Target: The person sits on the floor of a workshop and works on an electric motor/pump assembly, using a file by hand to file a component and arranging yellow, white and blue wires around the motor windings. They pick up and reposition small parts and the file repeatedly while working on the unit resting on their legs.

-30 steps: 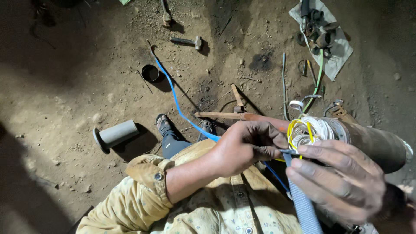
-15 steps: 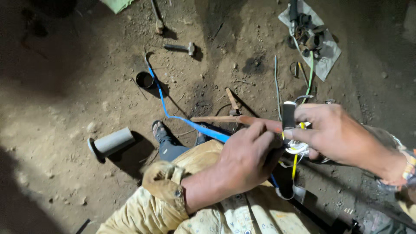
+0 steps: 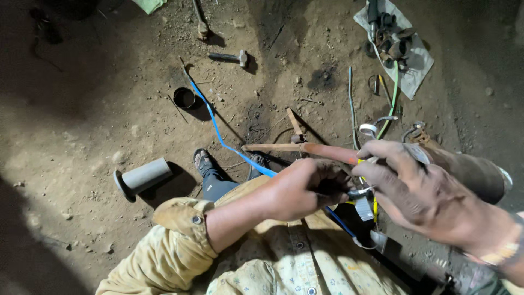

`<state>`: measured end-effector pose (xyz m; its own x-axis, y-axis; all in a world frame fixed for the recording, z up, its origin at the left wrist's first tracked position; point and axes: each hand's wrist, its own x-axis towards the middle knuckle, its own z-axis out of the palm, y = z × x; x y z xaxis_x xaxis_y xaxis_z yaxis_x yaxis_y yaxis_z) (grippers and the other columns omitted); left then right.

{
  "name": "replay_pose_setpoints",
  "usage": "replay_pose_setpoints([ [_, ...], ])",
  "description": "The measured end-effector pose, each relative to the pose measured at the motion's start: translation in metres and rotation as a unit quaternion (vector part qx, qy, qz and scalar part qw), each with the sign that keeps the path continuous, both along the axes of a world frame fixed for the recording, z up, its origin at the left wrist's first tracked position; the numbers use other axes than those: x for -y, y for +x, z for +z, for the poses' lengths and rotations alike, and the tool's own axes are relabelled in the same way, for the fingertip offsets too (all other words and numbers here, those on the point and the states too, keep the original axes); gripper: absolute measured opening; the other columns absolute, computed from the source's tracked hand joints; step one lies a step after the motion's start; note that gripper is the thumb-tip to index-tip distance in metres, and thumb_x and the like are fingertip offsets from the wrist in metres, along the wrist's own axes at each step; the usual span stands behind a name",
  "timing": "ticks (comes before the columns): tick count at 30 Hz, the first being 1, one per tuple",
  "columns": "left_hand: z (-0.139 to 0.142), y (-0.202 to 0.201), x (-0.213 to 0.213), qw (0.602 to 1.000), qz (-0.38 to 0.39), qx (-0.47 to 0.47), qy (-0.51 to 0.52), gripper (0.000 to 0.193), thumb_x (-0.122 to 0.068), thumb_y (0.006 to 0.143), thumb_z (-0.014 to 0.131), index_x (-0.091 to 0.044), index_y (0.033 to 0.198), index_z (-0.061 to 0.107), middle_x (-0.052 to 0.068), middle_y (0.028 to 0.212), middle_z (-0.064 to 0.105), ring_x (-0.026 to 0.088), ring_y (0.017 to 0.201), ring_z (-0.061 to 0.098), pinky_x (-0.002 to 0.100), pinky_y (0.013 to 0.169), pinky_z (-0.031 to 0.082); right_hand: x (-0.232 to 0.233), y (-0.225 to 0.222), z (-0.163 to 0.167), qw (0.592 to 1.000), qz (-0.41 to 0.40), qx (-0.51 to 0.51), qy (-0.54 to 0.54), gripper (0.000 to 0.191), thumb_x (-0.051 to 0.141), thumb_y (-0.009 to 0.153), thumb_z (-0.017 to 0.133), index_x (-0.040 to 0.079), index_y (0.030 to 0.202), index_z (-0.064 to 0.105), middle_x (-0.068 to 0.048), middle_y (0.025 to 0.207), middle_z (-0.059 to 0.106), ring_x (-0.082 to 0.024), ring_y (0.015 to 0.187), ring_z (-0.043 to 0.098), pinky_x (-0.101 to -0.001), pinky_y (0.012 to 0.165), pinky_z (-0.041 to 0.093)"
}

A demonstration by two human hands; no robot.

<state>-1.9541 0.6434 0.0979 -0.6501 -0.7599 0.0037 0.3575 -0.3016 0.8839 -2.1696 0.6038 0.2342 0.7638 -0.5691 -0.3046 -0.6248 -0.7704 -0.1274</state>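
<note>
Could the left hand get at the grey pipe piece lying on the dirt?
Probably yes: the grey pipe piece lies on open ground with nothing across it, but the left hand is busy on wires and must let go.
</note>
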Motion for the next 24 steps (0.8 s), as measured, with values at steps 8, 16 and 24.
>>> replay_pose_setpoints([
  [8,-0.015,-0.015,-0.005,0.994,-0.002,-0.069,0.082,0.018,-0.004,0.099,0.070,0.003,0.115,0.070,0.003,0.104,0.072,0.009,0.095,0.061,0.029,0.086,0.051,-0.017,-0.005,0.003,0.921,0.272,0.168,-0.221,0.027,0.010,0.088,0.079,0.015,0.115,0.077,-0.001,0.121,0.061,-0.023,0.103,0.064,-0.0408,0.073,0.063],
  [16,0.002,-0.019,-0.015,0.993,0.071,-0.083,0.044,0.010,0.002,0.097,0.073,-0.001,0.100,0.063,-0.001,0.091,0.065,0.004,0.088,0.059,0.025,0.080,0.053,-0.017,0.007,0.015,0.964,-0.005,0.228,-0.136,0.025,0.001,0.082,0.067,0.001,0.106,0.074,-0.016,0.113,0.072,-0.027,0.097,0.072,-0.0363,0.080,0.059],
  [24,0.027,-0.004,-0.014,0.965,0.195,0.113,-0.136,0.023,-0.004,0.083,0.077,-0.001,0.102,0.064,0.010,0.094,0.061,0.022,0.083,0.061,0.035,0.069,0.051,0.018,0.041,0.003,0.976,-0.178,0.116,0.035,0.016,0.011,0.085,0.076,0.002,0.098,0.074,-0.012,0.102,0.071,-0.021,0.075,0.071,-0.0293,0.058,0.058],
])
